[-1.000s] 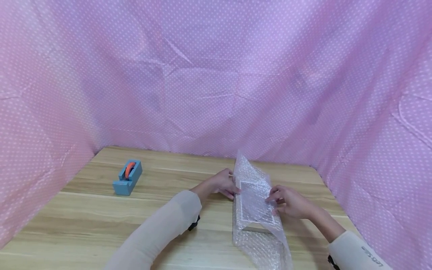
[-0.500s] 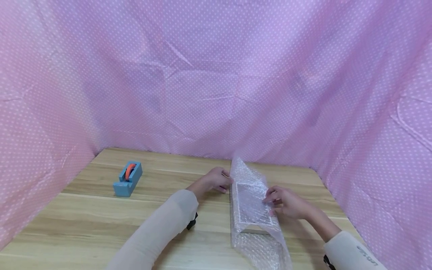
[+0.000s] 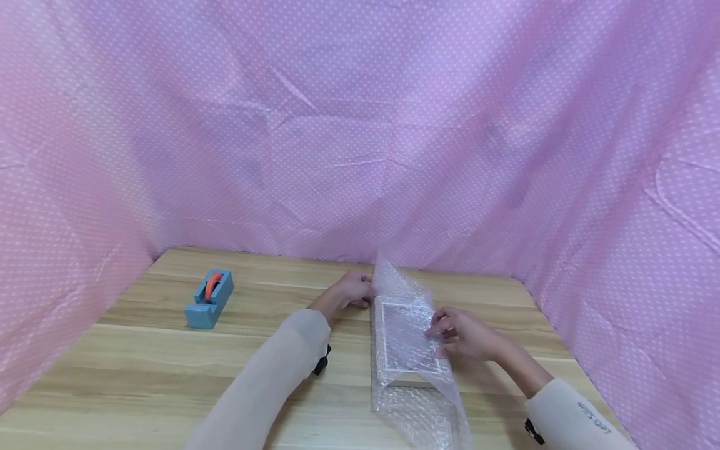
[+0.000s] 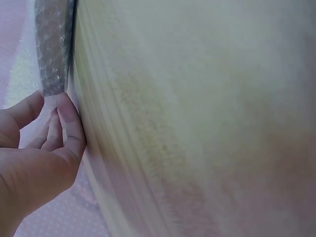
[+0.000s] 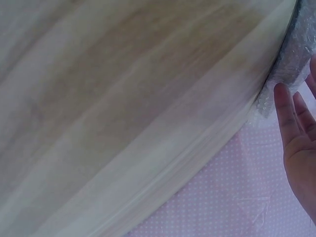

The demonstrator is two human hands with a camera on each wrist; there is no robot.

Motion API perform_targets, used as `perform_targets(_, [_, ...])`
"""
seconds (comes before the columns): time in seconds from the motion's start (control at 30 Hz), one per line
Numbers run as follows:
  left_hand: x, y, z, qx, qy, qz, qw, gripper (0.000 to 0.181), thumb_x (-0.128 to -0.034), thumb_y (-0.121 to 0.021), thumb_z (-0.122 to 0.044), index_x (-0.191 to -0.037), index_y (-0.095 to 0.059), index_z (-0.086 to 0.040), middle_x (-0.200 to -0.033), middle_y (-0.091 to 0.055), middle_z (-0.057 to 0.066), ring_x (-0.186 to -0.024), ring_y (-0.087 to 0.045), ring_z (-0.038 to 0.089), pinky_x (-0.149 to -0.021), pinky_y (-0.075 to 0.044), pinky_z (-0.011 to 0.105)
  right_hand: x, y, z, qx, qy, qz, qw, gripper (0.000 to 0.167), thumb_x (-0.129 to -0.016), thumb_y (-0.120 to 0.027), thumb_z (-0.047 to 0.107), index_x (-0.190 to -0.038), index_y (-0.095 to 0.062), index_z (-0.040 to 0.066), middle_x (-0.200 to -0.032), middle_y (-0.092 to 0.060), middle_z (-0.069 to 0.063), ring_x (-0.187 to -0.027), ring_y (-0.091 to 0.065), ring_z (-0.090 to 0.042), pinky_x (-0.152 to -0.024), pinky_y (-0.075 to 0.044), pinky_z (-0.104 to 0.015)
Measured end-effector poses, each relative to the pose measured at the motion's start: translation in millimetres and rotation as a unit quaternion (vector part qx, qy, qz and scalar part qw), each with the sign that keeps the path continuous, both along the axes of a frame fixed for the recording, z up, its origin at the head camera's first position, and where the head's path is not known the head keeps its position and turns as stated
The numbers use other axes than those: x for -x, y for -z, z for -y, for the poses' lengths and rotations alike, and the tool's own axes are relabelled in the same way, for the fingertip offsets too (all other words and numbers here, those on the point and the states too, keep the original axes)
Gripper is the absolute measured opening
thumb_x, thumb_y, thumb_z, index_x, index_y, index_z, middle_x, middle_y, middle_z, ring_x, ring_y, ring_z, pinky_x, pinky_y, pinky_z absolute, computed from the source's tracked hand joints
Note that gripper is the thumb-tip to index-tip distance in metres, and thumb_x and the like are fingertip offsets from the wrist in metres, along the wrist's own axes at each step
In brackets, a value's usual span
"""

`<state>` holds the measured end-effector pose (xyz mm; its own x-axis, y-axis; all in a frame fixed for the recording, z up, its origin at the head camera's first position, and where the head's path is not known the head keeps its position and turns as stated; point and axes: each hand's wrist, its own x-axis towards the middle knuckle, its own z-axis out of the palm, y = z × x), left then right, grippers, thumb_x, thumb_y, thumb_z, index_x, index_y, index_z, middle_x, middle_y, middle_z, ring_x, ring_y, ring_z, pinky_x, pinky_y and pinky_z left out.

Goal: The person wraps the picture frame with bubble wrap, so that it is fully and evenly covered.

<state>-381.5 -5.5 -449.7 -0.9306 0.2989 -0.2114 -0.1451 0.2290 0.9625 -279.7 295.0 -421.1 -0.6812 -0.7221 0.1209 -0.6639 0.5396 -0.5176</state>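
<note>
Clear bubble wrap lies folded around a flat, box-like thing with a white rectangular outline on its upper face. Part of a pale edge shows at the near opening. At the far left of the package, my left hand pinches the wrap; in the left wrist view, the thumb and fingers meet at the wrap's end. My right hand holds the right long side, fingertips on top and thumb lower at the edge. In the right wrist view, part of that hand is cut off.
A blue tape dispenser with an orange roll stands at the left of the wooden table. Pink dotted cloth hangs behind and at both sides. Loose wrap extends past the package's near and far ends.
My left hand has slid from the package's left side toward its far corner. The right hand keeps its hold. The package appears farther left in the head view, partly with the camera's motion.
</note>
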Motion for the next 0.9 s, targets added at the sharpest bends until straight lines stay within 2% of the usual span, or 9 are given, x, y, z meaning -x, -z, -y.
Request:
perform_targets(0.13, [2.3, -1.6, -1.1, 0.031, 0.009, -0.026, 0.9991, 0.026, -0.0947, -0.068, 0.002, -0.119, -0.064, 0.008, -0.094, -0.066, 0.011, -0.08, -0.064, 0.018, -0.073, -0.06, 0.028, -0.5, 0.8, 0.9, 0.001, 0.002, -0.002, 1.0, 0.037, -0.079, -0.087, 0.016, -0.111, -0.077, 0.0, -0.116, -0.061, -0.017, -0.099, -0.067, -0.026, -0.084, -0.061, -0.036])
perform_targets(0.33, [3.0, -5.1, 6.5, 0.049, 0.051, -0.075, 0.9947, 0.017, -0.0879, -0.072, 0.004, -0.105, -0.069, 0.004, -0.089, -0.063, 0.008, -0.072, -0.06, 0.018, -0.061, -0.052, 0.026, -1.3, -2.0, 4.1, -0.002, 0.002, 0.003, 1.0, 0.039, -0.08, -0.086, 0.016, -0.113, -0.076, -0.002, -0.118, -0.061, -0.021, -0.102, -0.067, -0.03, -0.086, -0.061, -0.037])
perform_targets(0.4, [1.9, -6.9, 7.2, 0.075, 0.065, -0.124, 0.9873, 0.022, -0.0841, -0.077, 0.002, -0.104, -0.069, 0.002, -0.093, -0.066, 0.008, -0.076, -0.06, 0.017, -0.065, -0.052, 0.025, -1.8, -3.1, 5.3, -0.007, 0.001, -0.004, 1.0, 0.039, -0.08, -0.086, 0.016, -0.113, -0.076, -0.002, -0.118, -0.061, -0.022, -0.101, -0.067, -0.031, -0.085, -0.061, -0.037])
perform_targets(0.47, [-0.8, -10.5, 6.0, 0.11, 0.081, -0.186, 0.973, 0.025, -0.0803, -0.081, 0.001, -0.103, -0.07, 0.001, -0.095, -0.068, 0.008, -0.078, -0.06, 0.017, -0.07, -0.053, 0.026, -2.4, -4.1, 6.1, -0.012, 0.001, -0.01, 0.9999, 0.039, -0.08, -0.086, 0.017, -0.113, -0.076, -0.002, -0.117, -0.062, -0.022, -0.1, -0.067, -0.03, -0.084, -0.061, -0.037])
perform_targets(0.57, [-4.1, -15.2, 2.1, 0.158, 0.11, -0.284, 0.9394, 0.022, -0.0773, -0.081, 0.004, -0.095, -0.07, -0.003, -0.089, -0.069, 0.005, -0.08, -0.062, 0.016, -0.076, -0.055, 0.028, -3.2, -5.2, 6.7, -0.014, 0.002, -0.016, 0.9998, 0.039, -0.08, -0.086, 0.016, -0.112, -0.077, -0.002, -0.116, -0.062, -0.022, -0.1, -0.067, -0.031, -0.084, -0.061, -0.037])
perform_targets(0.67, [-10.1, -20.8, -0.8, 0.191, 0.149, -0.354, 0.9034, 0.025, -0.0752, -0.073, 0.014, -0.089, -0.073, -0.007, -0.085, -0.071, 0.002, -0.081, -0.064, 0.017, -0.08, -0.057, 0.031, -3.6, -4.8, 7.1, -0.012, 0.003, -0.021, 0.9997, 0.038, -0.08, -0.086, 0.015, -0.112, -0.077, -0.003, -0.116, -0.062, -0.021, -0.099, -0.068, -0.03, -0.084, -0.061, -0.037])
perform_targets(0.73, [-15.4, -23.2, -1.0, 0.228, 0.18, -0.406, 0.8663, 0.032, -0.0742, -0.07, 0.017, -0.09, -0.077, -0.01, -0.088, -0.072, -0.001, -0.086, -0.065, 0.016, -0.085, -0.056, 0.031, -3.6, -3.8, 7.2, -0.014, 0.004, -0.025, 0.9996, 0.037, -0.08, -0.086, 0.015, -0.112, -0.077, -0.002, -0.116, -0.063, -0.021, -0.099, -0.068, -0.03, -0.084, -0.061, -0.035])
perform_targets(0.83, [-24.5, -24.6, 0.7, 0.292, 0.22, -0.48, 0.7979, 0.035, -0.0759, -0.072, 0.015, -0.096, -0.08, -0.013, -0.096, -0.075, -0.003, -0.093, -0.066, 0.014, -0.093, -0.053, 0.029, -3.4, -2.5, 7.5, -0.019, 0.004, -0.031, 0.9993, 0.037, -0.08, -0.086, 0.015, -0.112, -0.077, -0.002, -0.116, -0.064, -0.021, -0.099, -0.069, -0.029, -0.083, -0.061, -0.033])
perform_targets(0.9, [-29.7, -23.8, 2.4, 0.318, 0.239, -0.514, 0.76, 0.033, -0.0763, -0.075, 0.013, -0.096, -0.081, -0.013, -0.098, -0.075, -0.002, -0.094, -0.066, 0.016, -0.092, -0.053, 0.029, -3.3, -2.1, 7.5, -0.022, 0.005, -0.032, 0.9992, 0.037, -0.08, -0.086, 0.014, -0.112, -0.077, -0.002, -0.117, -0.064, -0.021, -0.099, -0.07, -0.029, -0.084, -0.061, -0.034])
